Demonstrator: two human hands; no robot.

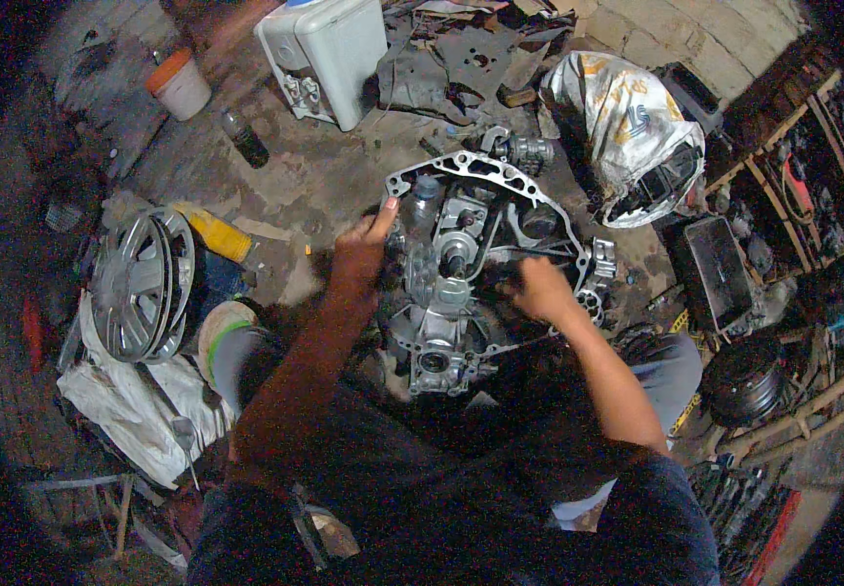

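Note:
A grey metal gearbox housing (456, 256) stands between my knees, its open side up and its flat flanged rim showing all round. A shaft with a round collar (457, 256) rises in its middle. At the housing's upper left edge, my left hand (368, 232) grips the rim, one finger lying along the flange and the others out of sight. My right hand (542, 291) reaches over the right part of the housing with its fingers curled in. Whatever those fingers hold, if anything, is hidden in the dark hollow. A smaller metal part (529, 153) lies just beyond the housing.
Stacked wheel covers (144, 283) and a yellow bottle (215, 232) lie at left. Farther off are a dark bottle (244, 139), a bucket (180, 86) and a white container (329, 59). A white sack (622, 127), a metal tray (718, 272) and a wooden rack (783, 186) stand at right.

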